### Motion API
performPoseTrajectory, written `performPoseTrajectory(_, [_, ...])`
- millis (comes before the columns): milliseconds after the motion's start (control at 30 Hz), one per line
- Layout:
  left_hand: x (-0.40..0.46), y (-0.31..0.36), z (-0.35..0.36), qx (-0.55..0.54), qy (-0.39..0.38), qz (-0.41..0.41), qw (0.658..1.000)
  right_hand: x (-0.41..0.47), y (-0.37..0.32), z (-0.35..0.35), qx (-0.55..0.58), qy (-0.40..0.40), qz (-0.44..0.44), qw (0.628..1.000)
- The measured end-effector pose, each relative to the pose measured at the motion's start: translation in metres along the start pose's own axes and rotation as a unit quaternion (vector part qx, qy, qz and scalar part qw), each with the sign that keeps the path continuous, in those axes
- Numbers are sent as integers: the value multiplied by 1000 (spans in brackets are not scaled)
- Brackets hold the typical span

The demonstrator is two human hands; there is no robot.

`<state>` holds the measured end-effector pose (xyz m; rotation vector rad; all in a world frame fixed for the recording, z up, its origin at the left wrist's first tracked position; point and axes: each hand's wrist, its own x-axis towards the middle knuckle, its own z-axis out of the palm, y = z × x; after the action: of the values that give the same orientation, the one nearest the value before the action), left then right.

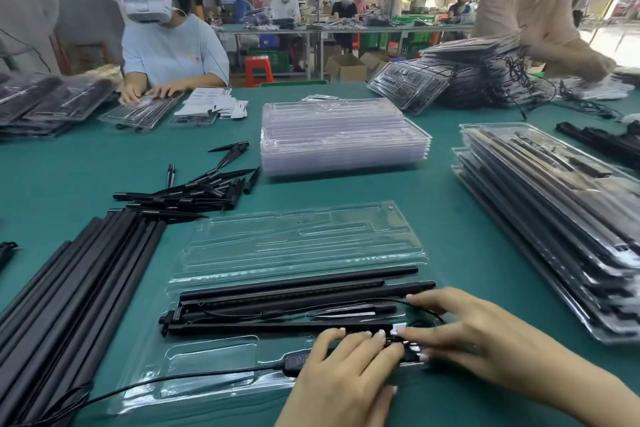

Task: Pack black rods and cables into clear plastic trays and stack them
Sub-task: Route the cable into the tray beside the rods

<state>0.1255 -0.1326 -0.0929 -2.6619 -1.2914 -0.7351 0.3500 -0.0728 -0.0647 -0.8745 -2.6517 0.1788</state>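
An open clear plastic tray (207, 360) lies in front of me, its lid half (298, 236) folded back. Black rods (298, 282) lie lengthwise in the tray's upper slots. A black cable with an inline switch (294, 360) runs along the tray's lower slot and off to the left. My left hand (346, 374) presses down on the cable at the lower slot. My right hand (474, 336) meets it from the right, fingertips pinching the cable bundle between the two hands.
Loose long black rods (79, 281) lie at the left, with black spikes (194, 191) behind them. A stack of empty clear trays (339, 139) stands at the centre back. Packed trays (554, 218) are stacked on the right. Other people work across the green table (69, 163).
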Motion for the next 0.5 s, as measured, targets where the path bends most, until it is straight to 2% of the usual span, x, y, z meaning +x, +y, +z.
performPoseTrajectory(100, [1,2,2,4,2,-21,1000,-1,-6,2,-49,33,-13,998])
performPoseTrajectory(300, [12,8,-1,39,54,-54,996,-1,-6,4,-141,63,-38,987])
performPoseTrajectory(500, [18,4,1,49,84,-57,994,1,-8,4,-146,65,-61,985])
